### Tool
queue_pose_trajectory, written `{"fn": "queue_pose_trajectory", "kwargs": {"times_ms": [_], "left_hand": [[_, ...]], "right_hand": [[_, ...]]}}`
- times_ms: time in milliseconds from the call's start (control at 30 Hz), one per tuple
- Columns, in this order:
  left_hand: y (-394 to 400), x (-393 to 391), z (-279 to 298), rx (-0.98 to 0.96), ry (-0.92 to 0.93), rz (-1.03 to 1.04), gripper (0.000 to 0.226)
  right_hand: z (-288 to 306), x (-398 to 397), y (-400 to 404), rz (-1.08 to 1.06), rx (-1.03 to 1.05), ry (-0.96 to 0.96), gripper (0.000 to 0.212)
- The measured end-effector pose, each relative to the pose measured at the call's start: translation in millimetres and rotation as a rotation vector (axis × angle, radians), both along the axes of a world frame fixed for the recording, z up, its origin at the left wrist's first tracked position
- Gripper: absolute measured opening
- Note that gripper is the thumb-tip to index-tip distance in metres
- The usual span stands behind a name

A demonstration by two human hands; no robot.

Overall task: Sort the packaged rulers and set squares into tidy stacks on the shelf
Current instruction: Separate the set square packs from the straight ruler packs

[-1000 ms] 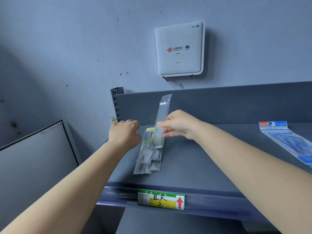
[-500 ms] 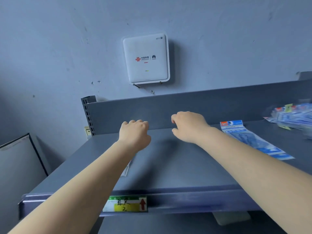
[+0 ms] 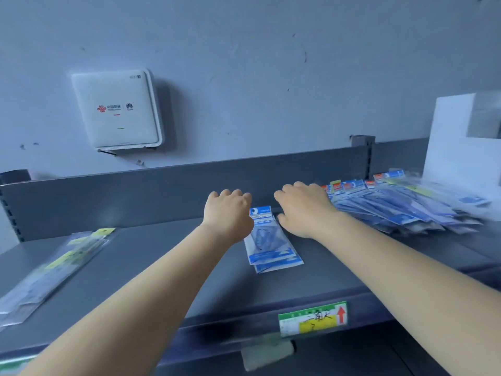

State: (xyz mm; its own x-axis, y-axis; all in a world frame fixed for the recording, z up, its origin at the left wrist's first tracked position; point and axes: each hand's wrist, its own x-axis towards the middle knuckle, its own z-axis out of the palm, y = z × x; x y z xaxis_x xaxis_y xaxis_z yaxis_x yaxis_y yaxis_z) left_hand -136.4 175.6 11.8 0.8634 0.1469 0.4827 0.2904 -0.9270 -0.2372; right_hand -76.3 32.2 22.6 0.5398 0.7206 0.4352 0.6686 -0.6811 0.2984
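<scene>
A small stack of blue set-square packets (image 3: 267,246) lies flat on the grey shelf (image 3: 151,264), near its back wall. The left hand (image 3: 229,214) hovers over the stack's left upper corner, fingers curled under, grip clenched on nothing visible. The right hand (image 3: 302,210) sits just right of the stack with fingers bent down; whether they touch a packet I cannot tell. Right of the stack, a loose heap of blue packets (image 3: 401,210) spreads out. Well left of the stack lie clear ruler packets (image 3: 54,270). Below the stack, a price label (image 3: 311,318) marks the shelf edge.
</scene>
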Motion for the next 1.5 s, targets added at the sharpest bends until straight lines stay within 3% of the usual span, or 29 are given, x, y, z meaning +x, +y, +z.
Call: {"fn": "queue_pose_trajectory", "kwargs": {"times_ms": [333, 533, 833, 1000, 1167, 1333, 1500], "left_hand": [[-161.3, 97.6, -9.5, -0.161, 0.037, -0.14, 0.034], [-222.4, 141.7, -8.7, -0.218, 0.092, -0.202, 0.035], [-243.1, 193.6, -10.2, -0.264, 0.191, -0.197, 0.043], [-236.7, 217.4, -12.1, -0.325, 0.275, -0.12, 0.068], [-234.4, 231.9, -15.6, -0.396, 0.288, -0.062, 0.073], [-228.9, 240.9, -11.3, -0.727, 0.267, -0.077, 0.049], [-225.8, 235.4, -2.7, -1.126, 0.153, -0.153, 0.031]], "right_hand": [[-10.3, 80.9, -176.3, -0.142, 0.062, 0.086, 0.027], [-18.1, 127.5, -251.3, -0.252, 0.221, 0.282, 0.033], [-22.6, 181.9, -267.5, -0.443, 0.29, 0.515, 0.046], [-16.0, 199.9, -266.8, -0.489, 0.347, 0.613, 0.03], [-9.6, 205.8, -266.8, -0.504, 0.399, 0.731, 0.037], [-9.8, 211.5, -266.1, -0.49, 0.465, 0.71, 0.035], [-7.3, 210.6, -263.3, -0.334, 0.687, 0.685, 0.035]]}}
